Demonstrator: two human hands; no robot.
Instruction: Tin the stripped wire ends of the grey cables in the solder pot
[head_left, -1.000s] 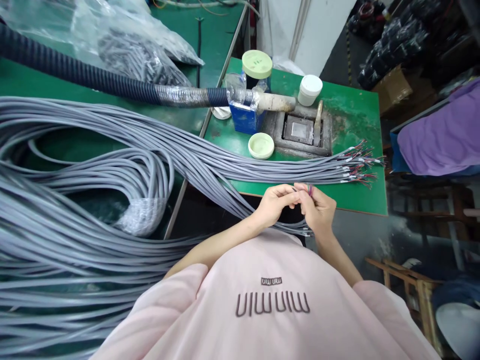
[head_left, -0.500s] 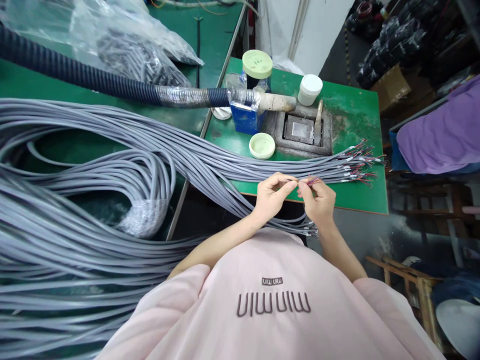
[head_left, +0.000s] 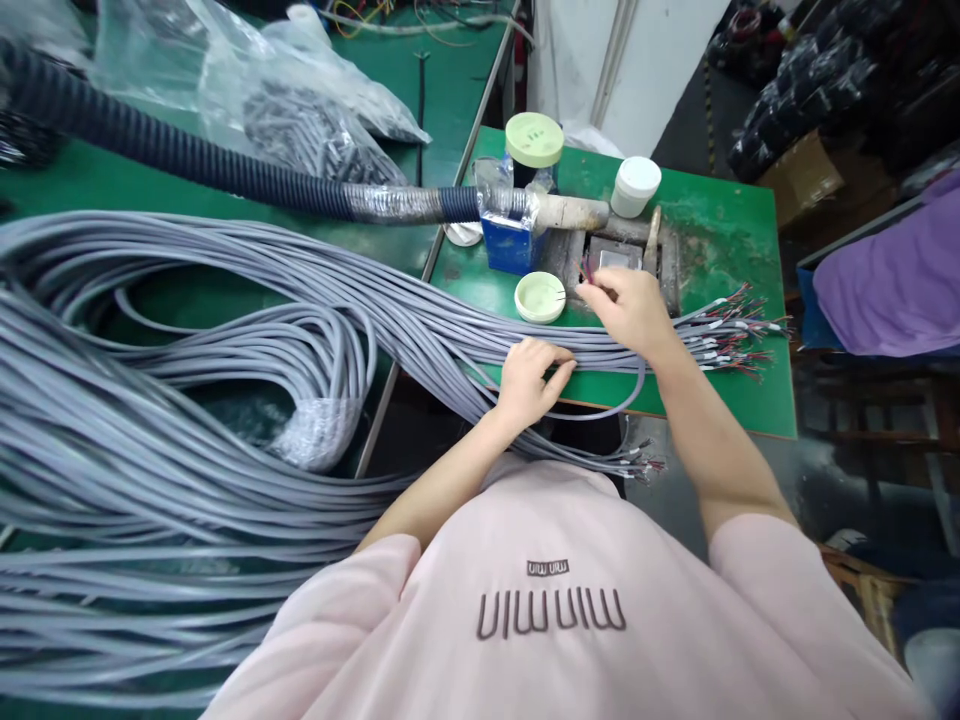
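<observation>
My right hand (head_left: 626, 305) is closed on the end of a grey cable (head_left: 634, 398), which loops down below the wrist. Its thin coloured wires (head_left: 586, 270) fan out at the fingertips, and a few wire tips reach over a shallow pale-green lid (head_left: 540, 297). On the bundle of grey cables (head_left: 465, 320) rests my left hand (head_left: 531, 380), thumb and fingers apart and nothing seen in them. Behind the right hand sits a small square metal pot (head_left: 619, 255) in a grimy frame, partly hidden by that hand.
A ribbed hose (head_left: 300, 190) ends in a nozzle beside the pot, by a blue box (head_left: 514, 245). A jar with a green lid (head_left: 534, 140), a white tub (head_left: 636, 185) and a flat stick (head_left: 652, 240) stand near. Stripped cable ends (head_left: 739, 330) lie at right.
My right hand has moved up and forward with the cable end, from in front of the bundle to the lid. My left hand has let go of the wires and lowered onto the cables.
</observation>
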